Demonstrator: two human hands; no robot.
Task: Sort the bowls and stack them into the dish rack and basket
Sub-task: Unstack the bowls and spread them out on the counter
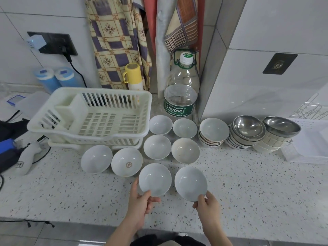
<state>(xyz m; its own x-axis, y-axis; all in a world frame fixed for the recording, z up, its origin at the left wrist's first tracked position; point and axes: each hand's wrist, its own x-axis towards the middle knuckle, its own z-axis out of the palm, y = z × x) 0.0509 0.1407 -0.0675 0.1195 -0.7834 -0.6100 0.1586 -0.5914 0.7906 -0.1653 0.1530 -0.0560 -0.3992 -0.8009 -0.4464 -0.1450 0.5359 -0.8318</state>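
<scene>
On the speckled tabletop (239, 183), each hand holds a white bowl at its near rim. The left hand (140, 205) has its grip closed on the left bowl (155, 179), thumb over the rim and fingers underneath. The right hand (206, 205) pinches the near edge of the right bowl (190, 182) the same way, and that bowl sits slightly tilted. Whether either bowl is lifted clear of the surface cannot be told.

Six more single white bowls lie open side up beyond them: two to the left, one plain (96, 159) and one with a round red mark in its bottom (126, 162), and four in a square in the middle (171, 140). To the right stand three stacks, close together: a stack of white bowls (213, 133), a stack topped by a steel bowl (248, 130), and a stack of cream bowls with a steel bowl on top (281, 129).

The white plastic dish rack (92, 116) sits at the back left with nothing in it. A large water bottle (181, 91) stands behind the bowls, beside a yellow flask (133, 76). A wire basket (310, 110) shows at the far right edge.
</scene>
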